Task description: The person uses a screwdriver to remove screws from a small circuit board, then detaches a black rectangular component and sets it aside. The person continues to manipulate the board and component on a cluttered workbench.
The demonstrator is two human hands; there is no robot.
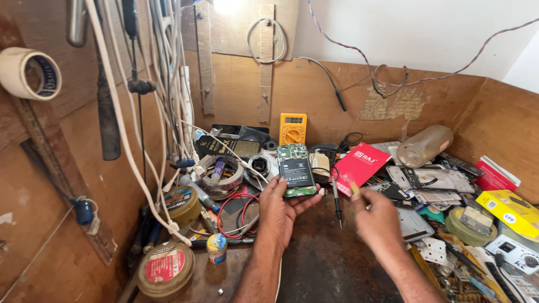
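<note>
My left hand (279,209) holds up an opened phone (296,170) with its back off, showing a green circuit board at the top and a black battery below. My right hand (375,215) is to the right of it, fingers closed on a thin tool with a yellowish handle (355,189). A black multimeter probe (337,203) lies point-down on the dark benchtop between the two hands. A yellow multimeter (292,128) leans against the wooden back wall just behind the phone.
Tape rolls (223,174), round tins (166,271), a small bottle (216,247) and red wires (238,209) crowd the left. A red box (361,161), plastic bottle (425,145), yellow box (510,210) and phone parts (432,180) fill the right. Cables (163,84) hang on the left wall.
</note>
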